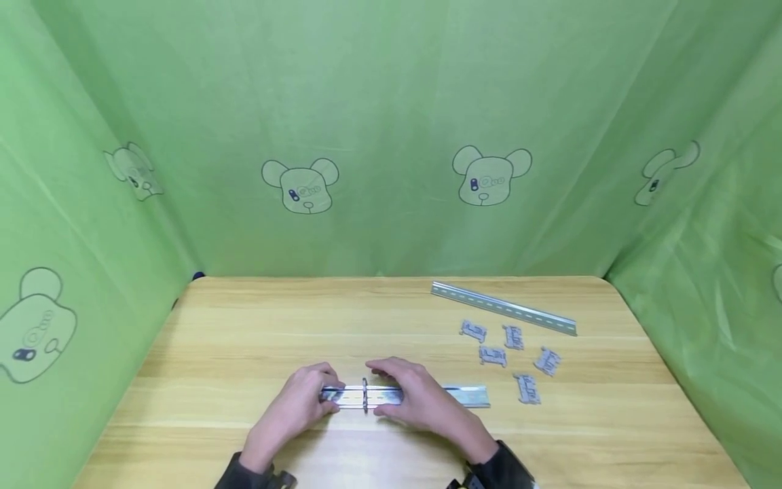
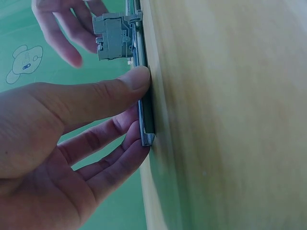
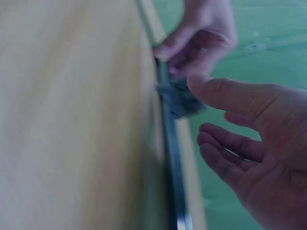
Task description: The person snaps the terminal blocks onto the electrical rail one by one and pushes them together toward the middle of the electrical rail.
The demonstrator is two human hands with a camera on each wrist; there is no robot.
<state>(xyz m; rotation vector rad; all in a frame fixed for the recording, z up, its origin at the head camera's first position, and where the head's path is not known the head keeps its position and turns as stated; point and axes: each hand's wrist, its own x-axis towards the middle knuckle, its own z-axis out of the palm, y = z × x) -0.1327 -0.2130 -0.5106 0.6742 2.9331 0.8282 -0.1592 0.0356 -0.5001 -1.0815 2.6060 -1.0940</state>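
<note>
Rail (image 1: 381,396) partly under right hand (image 1: 424,401), grey block (image 3: 183,99) blurry in right-wrist view

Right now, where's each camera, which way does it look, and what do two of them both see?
Head: worn on the head, looking forward and down at the table and green cloth; left grip, right grip and dark sleeves show.
Left wrist: worn there, looking past the left grip along the metal rail; right fingers show too.
Right wrist: worn there, looking, blurrily, past the right grip toward the left one.
Shared: both wrist views show the rail and its grey piece.
</note>
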